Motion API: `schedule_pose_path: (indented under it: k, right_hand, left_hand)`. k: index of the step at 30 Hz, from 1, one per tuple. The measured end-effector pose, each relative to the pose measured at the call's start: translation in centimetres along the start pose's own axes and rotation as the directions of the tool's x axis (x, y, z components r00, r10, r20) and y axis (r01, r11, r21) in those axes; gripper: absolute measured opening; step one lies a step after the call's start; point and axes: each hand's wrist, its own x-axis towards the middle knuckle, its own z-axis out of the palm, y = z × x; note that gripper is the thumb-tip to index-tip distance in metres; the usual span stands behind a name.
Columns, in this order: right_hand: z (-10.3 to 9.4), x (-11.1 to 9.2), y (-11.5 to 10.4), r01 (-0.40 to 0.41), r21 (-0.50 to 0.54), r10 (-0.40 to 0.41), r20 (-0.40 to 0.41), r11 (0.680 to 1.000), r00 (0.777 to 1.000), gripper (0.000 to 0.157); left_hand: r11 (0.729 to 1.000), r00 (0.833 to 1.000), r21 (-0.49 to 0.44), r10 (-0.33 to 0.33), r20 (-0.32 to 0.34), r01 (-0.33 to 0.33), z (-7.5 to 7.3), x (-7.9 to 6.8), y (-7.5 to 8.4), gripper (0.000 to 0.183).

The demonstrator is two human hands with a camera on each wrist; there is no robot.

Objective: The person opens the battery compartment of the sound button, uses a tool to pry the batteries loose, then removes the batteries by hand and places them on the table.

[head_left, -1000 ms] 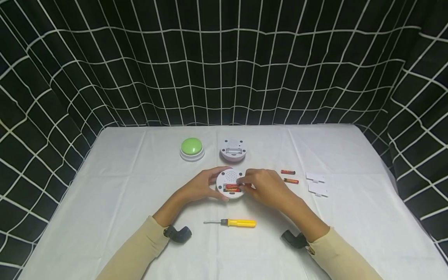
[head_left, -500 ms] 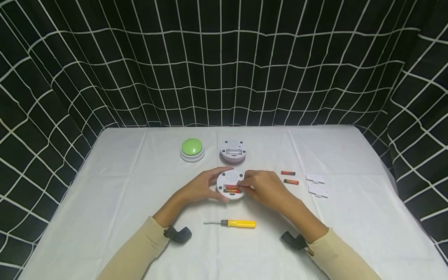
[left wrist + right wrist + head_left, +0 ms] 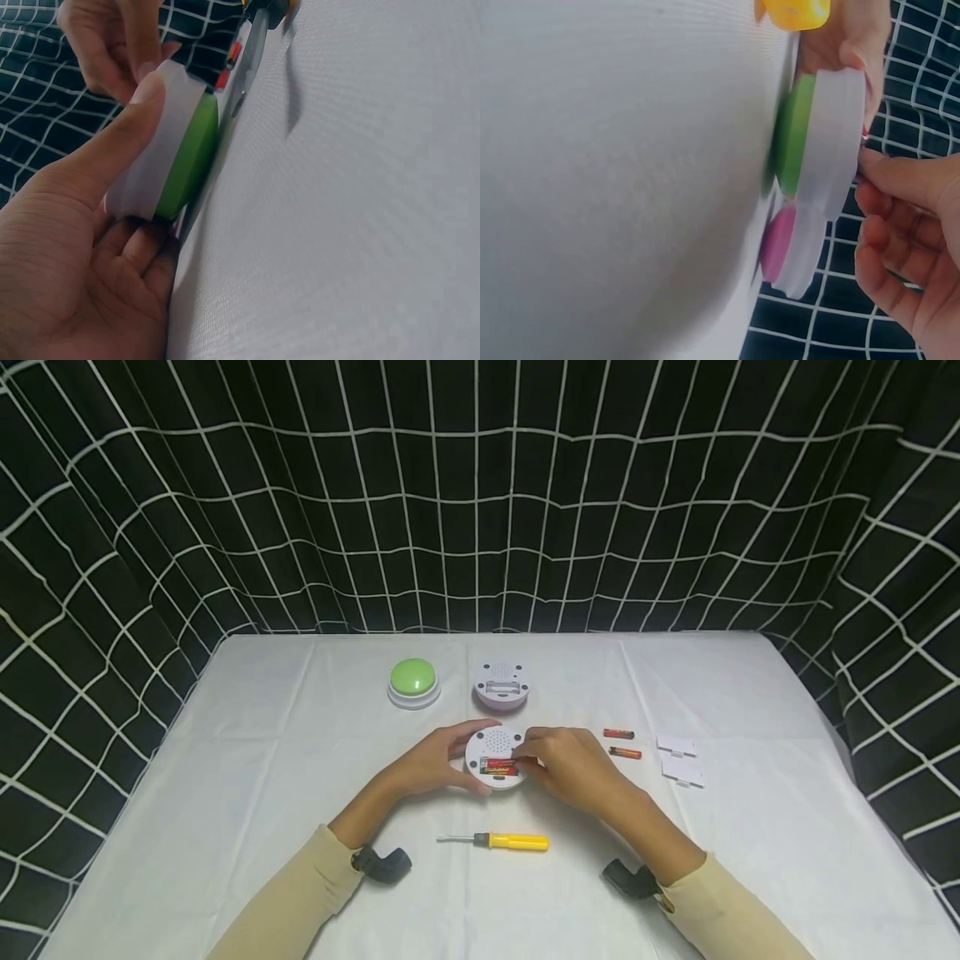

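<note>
A round white push-button device [image 3: 497,742] lies with its green dome [image 3: 189,157] downward and its speaker holes and battery compartment facing up. My left hand [image 3: 429,764] holds it by the rim, thumb on the near side and fingers round the far side. In its compartment lie two red AAA-looking batteries [image 3: 497,767]. The thumb and forefinger of my right hand [image 3: 568,762] pinch at the right end of the upper battery, whose tip they hide. In the right wrist view the other right-hand fingers curl loosely beside the device.
Behind stand a green-topped button [image 3: 413,678] and an overturned pink button [image 3: 502,687] with its compartment uncovered. Two loose batteries [image 3: 618,734] and two white covers [image 3: 682,769] lie to the right. A yellow-handled screwdriver [image 3: 517,842] lies in front. Netting over black cloth surrounds the table.
The upper battery appears to lie flatter beside the lower one, with the right fingertips shifting slightly at its end. The left hand keeps its hold on the device.
</note>
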Motion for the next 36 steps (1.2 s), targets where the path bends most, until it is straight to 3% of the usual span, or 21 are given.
schedule_pose_path:
  k: [13,22,36]
  right_hand:
    - [-0.5,-0.7,-0.2,-0.035,-0.021,0.035,-0.001,0.999,0.999,0.013]
    - [-2.2,-1.5,0.4,-0.061,-0.068,0.059,-0.033,0.996,0.998,0.014]
    - [-4.1,-4.5,2.7,-0.115,-0.079,0.108,-0.084,0.990,0.991,0.017]
  left_hand:
    - [1.000,1.000,0.002,-0.009,0.004,0.009,0.3,0.0,-0.3,0.099]
    - [0.999,0.999,0.028,-0.031,-0.018,0.032,0.2,0.0,-0.1,0.097]
    - [0.997,0.999,0.063,-0.038,-0.029,0.040,0.2,-0.1,-0.2,0.099]
